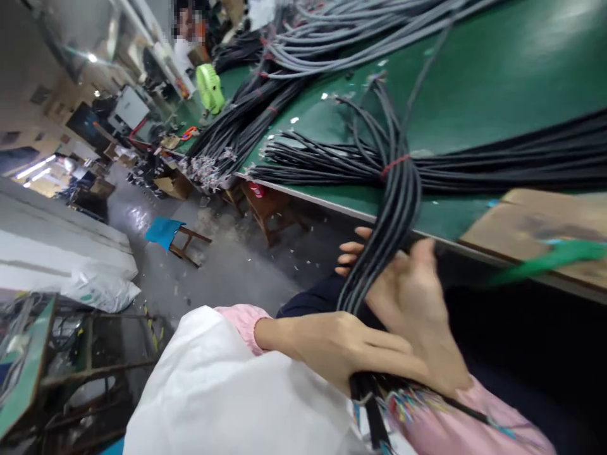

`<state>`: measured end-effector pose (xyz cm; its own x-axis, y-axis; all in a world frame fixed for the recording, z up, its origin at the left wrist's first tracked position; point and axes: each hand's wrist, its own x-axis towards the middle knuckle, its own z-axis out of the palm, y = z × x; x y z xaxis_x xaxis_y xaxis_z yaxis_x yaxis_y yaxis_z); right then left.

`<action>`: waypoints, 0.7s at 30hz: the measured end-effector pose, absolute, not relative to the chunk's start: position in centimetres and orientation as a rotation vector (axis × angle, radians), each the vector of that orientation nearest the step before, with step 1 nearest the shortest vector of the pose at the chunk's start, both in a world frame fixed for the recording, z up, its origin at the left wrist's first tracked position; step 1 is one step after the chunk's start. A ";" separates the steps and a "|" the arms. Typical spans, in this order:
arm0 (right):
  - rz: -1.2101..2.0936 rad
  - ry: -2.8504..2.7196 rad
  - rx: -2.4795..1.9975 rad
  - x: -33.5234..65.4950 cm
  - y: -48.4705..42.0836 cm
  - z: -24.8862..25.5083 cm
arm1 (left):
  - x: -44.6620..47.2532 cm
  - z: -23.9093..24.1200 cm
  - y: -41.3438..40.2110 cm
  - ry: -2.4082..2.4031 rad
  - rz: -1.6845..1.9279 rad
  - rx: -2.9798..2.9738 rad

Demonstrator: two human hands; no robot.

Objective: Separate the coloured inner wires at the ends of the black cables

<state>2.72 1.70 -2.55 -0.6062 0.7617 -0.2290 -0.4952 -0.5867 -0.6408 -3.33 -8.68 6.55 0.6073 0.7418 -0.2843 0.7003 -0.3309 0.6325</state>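
Observation:
A bundle of black cables (403, 189) hangs over the edge of the green table and comes down across both hands. My right hand (412, 294) cups the bundle from beneath, palm up, with fingertips showing at its left and the thumb raised at its right. Lower down, my left hand (339, 347) lies over the same bundle with its fingers closed around it. Below that hand the cable ends spread out over my lap and sleeve, showing thin coloured wires (405, 404). A red tie (396, 165) crosses the bundle on the table.
More black cables (512, 155) lie along the green table (531, 69), with grey cables (332, 47) behind. A cardboard piece (535, 227) and a blurred green strip (554, 259) are at the right edge. A green fan (209, 88), stools and a distant person are at the left.

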 end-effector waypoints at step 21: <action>2.134 -0.958 -0.609 4.7 -0.2 -6.1 | -2.6 3.4 -3.9 0.823 -0.062 2.221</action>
